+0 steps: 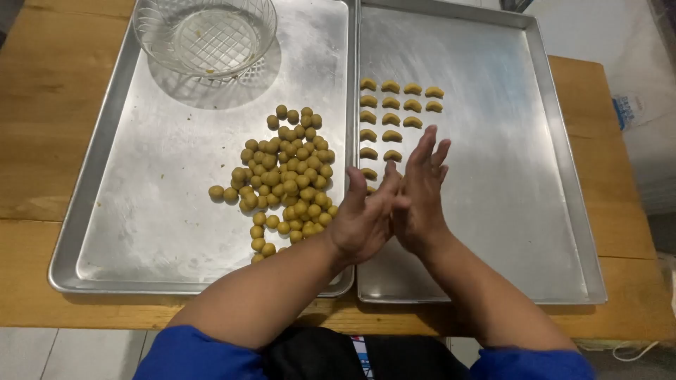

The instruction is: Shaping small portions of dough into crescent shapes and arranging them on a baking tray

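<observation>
My left hand (362, 218) and my right hand (421, 193) are pressed palm to palm above the seam between two metal trays, fingers stretched out. Whatever lies between the palms is hidden. A heap of several small olive-yellow dough balls (289, 176) lies on the left tray (127, 211), just left of my left hand. On the right tray (521, 197), rows of small crescent-shaped dough pieces (391, 116) lie just beyond my fingertips; the nearest ones are partly covered by my hands.
An empty clear glass bowl (204, 35) stands at the far end of the left tray. Both trays rest on a wooden table (42, 127). A tiled floor shows at the right, past the table's edge.
</observation>
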